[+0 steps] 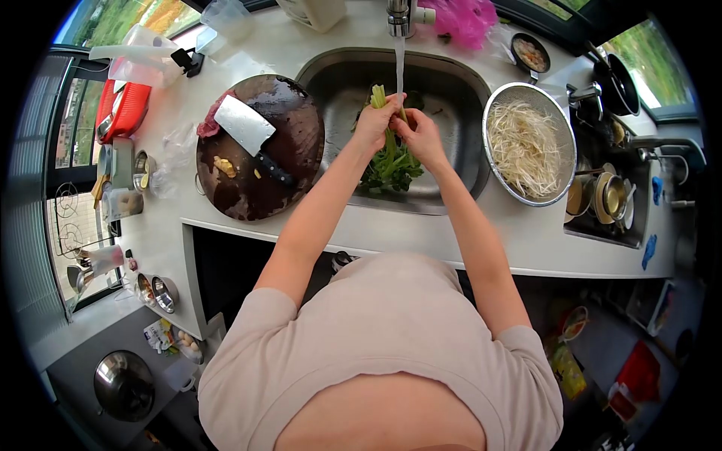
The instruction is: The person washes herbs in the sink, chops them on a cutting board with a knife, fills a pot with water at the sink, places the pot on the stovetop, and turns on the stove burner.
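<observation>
Over the metal sink (459,180), my left hand (374,125) is closed around a bunch of celery (391,167), its pale stalk ends poking up past the fingers and its green leaves hanging down into the basin. Close beside it, my right hand (421,137) pinches a stalk of the same bunch. Water from the faucet (399,21) runs down onto the stalks and the fingertips. Some darker greens lie in the sink behind the hands, partly hidden.
Left of the sink, a round cutting board (248,192) carries a cleaver (244,126), raw meat (210,120) and ginger pieces (224,166). A colander of bean sprouts (524,146) stands at the right. Beyond it, dishes (613,197) fill a second sink. A pink bag (460,21) lies behind.
</observation>
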A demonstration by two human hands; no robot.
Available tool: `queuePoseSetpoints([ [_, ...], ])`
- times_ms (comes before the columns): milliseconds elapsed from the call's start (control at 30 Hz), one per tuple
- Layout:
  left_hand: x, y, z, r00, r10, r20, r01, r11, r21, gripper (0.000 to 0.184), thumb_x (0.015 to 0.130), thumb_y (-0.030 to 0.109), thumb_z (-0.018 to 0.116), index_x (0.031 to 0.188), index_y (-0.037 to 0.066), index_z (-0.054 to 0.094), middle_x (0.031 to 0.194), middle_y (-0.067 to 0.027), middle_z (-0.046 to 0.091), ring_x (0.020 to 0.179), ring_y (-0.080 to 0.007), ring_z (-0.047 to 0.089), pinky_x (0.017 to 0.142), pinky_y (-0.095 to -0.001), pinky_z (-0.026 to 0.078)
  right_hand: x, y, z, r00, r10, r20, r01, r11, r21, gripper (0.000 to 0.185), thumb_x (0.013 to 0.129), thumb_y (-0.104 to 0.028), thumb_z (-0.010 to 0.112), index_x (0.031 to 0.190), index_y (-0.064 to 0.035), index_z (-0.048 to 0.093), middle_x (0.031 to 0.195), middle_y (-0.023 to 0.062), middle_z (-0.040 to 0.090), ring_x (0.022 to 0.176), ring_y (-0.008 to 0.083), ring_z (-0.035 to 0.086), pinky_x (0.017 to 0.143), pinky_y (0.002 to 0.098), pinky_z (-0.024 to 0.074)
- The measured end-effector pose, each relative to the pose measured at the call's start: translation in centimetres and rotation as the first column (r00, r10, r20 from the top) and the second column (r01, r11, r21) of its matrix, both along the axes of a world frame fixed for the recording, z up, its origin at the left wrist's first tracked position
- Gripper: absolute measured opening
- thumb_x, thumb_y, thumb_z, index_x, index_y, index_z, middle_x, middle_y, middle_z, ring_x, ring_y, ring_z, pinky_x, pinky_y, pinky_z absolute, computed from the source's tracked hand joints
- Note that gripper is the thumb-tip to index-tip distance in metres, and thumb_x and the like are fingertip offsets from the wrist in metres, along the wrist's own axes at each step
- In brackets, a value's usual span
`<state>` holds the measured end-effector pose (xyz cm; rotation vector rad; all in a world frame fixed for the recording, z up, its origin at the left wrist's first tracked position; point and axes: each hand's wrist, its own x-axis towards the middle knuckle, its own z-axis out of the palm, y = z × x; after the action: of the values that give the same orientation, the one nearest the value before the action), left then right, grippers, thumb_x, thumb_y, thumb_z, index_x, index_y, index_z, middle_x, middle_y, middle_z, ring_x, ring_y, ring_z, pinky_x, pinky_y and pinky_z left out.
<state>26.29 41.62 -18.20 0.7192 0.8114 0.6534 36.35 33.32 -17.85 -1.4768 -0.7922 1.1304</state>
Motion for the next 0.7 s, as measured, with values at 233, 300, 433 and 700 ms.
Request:
queuePoseSetpoints([
  [233,-0.5,-0.8,0.1,0.998,-0.041,-0.038,0.042,0.998,0.046,0.020,0.080,0.020,0.073,0.088,0.004,0.065,0.075,0.0010,0.060,0.062,-0.0088,0.053,0.056,-0.0234,0.042,-0.6,-0.4,1.4,0.944,-0.053,-0.326,0.061,0.998,0.015,0.023,0.096,-0.017,0.049,0.108,-0.0046,0.064,0.082,-0.0018,0.062,0.066,0.0052,0.055,0.054,0.0196,0.0418],
  [300,-1.2,-0.9,-0.4,0.991,-0.049,-0.126,0.065,0.990,0.123,0.018,0.080,0.017,0.072,0.088,0.003,0.065,0.075,0.0000,0.061,0.064,-0.0100,0.056,0.056,-0.0242,0.044,-0.1,-0.4,0.1,0.938,-0.051,-0.344,0.039,0.998,-0.043,0.022,0.096,-0.018,0.048,0.103,-0.0059,0.065,0.083,-0.0025,0.062,0.064,0.0059,0.055,0.054,0.0200,0.0423],
  [433,-1.2,-2.0,-1.1,0.981,-0.087,-0.171,0.134,0.948,0.288,0.016,0.084,0.015,0.066,0.089,-0.001,0.065,0.073,-0.0019,0.062,0.064,-0.0108,0.058,0.057,-0.0256,0.044,-0.7,-0.7,-1.2,0.998,-0.067,-0.021,0.064,0.990,-0.128,0.023,0.095,-0.018,0.047,0.093,-0.0030,0.064,0.075,0.0044,0.063,0.062,0.0118,0.058,0.056,0.0268,0.0454],
  [700,1.2,-2.2,-0.9,0.891,0.080,-0.446,0.025,0.974,0.226,0.028,0.091,0.028,0.056,0.090,0.001,0.065,0.062,-0.0023,0.057,0.055,-0.0086,0.053,0.047,-0.0247,0.039,-2.4,-0.7,-3.0,0.871,-0.276,0.407,0.307,0.952,-0.011,0.023,0.092,-0.017,0.046,0.087,0.0001,0.060,0.067,0.0152,0.062,0.062,0.0290,0.062,0.060,0.0401,0.0462],
])
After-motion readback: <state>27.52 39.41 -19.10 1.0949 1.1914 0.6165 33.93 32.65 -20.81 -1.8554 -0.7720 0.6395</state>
